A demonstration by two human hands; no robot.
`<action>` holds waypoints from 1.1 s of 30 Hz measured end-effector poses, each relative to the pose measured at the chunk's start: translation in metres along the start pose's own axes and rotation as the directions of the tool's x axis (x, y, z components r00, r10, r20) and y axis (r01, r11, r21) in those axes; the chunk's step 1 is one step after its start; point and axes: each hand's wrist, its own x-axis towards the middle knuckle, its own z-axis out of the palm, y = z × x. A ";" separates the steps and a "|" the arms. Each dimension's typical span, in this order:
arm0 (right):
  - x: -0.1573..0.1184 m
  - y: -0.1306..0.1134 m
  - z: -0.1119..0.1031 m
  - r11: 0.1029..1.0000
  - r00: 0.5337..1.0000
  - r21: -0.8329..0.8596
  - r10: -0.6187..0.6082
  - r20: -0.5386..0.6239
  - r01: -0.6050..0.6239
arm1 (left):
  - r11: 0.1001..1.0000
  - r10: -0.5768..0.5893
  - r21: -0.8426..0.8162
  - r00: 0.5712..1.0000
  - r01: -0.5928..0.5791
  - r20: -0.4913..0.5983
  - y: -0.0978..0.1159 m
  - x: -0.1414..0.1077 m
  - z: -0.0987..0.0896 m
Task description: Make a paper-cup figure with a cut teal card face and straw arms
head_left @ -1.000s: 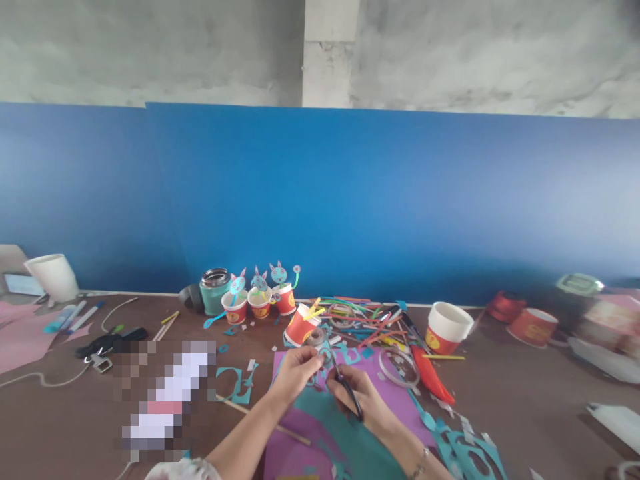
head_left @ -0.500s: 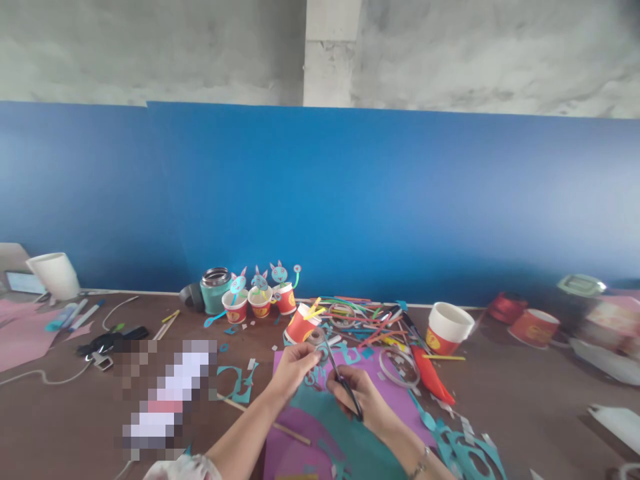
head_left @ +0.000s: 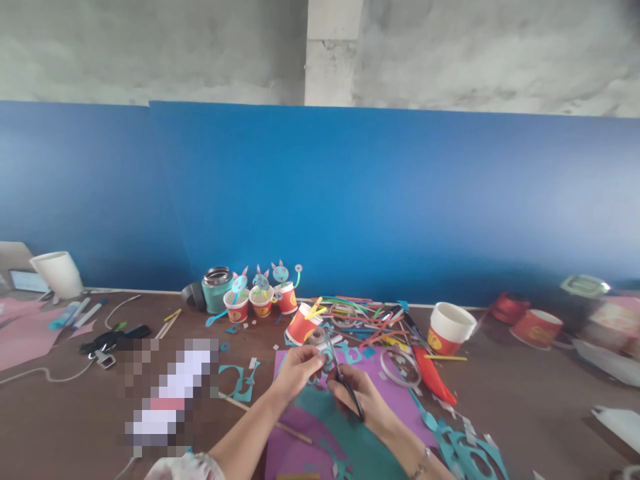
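My left hand (head_left: pixel 302 371) pinches a small teal paper piece (head_left: pixel 327 361) between thumb and fingertips. In my right hand (head_left: pixel 361 395) is a pair of scissors (head_left: pixel 351 395) with dark handles, its blades pointing up and away beside the paper. Whether the blades touch the paper is hard to tell. Beneath both hands lie a purple sheet (head_left: pixel 400 393) and a teal sheet (head_left: pixel 367 437). Just beyond my left hand, a red and white paper cup (head_left: pixel 301 325) leans over, with yellow strips at its mouth.
Cups with teal cat-faced cutouts (head_left: pixel 261 303) stand by a teal flask (head_left: pixel 216 293) at the back. Pipe cleaners (head_left: pixel 370 327), a tape ring (head_left: pixel 400 367), stacked cups (head_left: pixel 450 328) and a red pouch (head_left: pixel 433 377) lie to the right. Cut teal scraps (head_left: pixel 473 450) are at front right.
My left hand has moved slightly right with the paper piece, closer to the scissor blades. The right hand stays almost in place, still holding the scissors.
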 end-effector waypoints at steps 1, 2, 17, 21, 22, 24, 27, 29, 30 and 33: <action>0.000 -0.001 0.000 1.000 1.000 -0.010 -0.004 -0.004 0.004 | 1.000 0.000 0.000 1.000 0.000 -0.001 0.001 0.000 0.000; -0.001 -0.003 0.000 1.000 1.000 -0.019 -0.007 -0.006 0.007 | 1.000 0.000 0.001 1.000 0.000 -0.002 0.001 0.000 0.000; -0.001 -0.007 0.000 0.999 0.999 -0.033 0.028 -0.017 -0.029 | 1.000 0.006 -0.028 1.000 -0.007 -0.028 0.002 0.001 0.000; -0.001 -0.005 0.000 0.999 0.999 -0.018 0.037 -0.001 -0.037 | 0.999 -0.013 -0.029 1.000 0.013 -0.020 0.005 -0.002 0.003; -0.002 -0.005 0.000 0.999 0.999 -0.013 0.046 0.003 -0.046 | 1.000 -0.016 -0.023 1.000 0.016 -0.016 0.006 -0.002 0.003; -0.002 -0.006 0.000 0.998 0.998 -0.004 0.055 0.009 -0.055 | 1.000 -0.020 -0.010 1.000 0.020 -0.006 0.008 -0.002 0.003; -0.001 -0.008 0.000 0.999 0.999 -0.013 0.044 0.004 -0.044 | 1.000 -0.025 0.002 1.000 0.025 0.005 0.009 -0.002 0.001; -0.001 -0.009 0.001 0.999 0.999 -0.028 0.038 -0.001 -0.038 | 1.000 -0.028 0.003 1.000 0.028 0.003 0.008 -0.001 0.000; -0.001 -0.010 0.001 0.999 0.999 -0.029 0.036 -0.002 -0.036 | 1.000 -0.029 0.003 1.000 0.029 0.000 0.007 -0.001 0.000; -0.001 -0.011 0.001 0.999 0.999 -0.029 0.032 -0.002 -0.032 | 0.999 -0.032 -0.005 0.999 0.032 -0.006 0.005 0.000 -0.001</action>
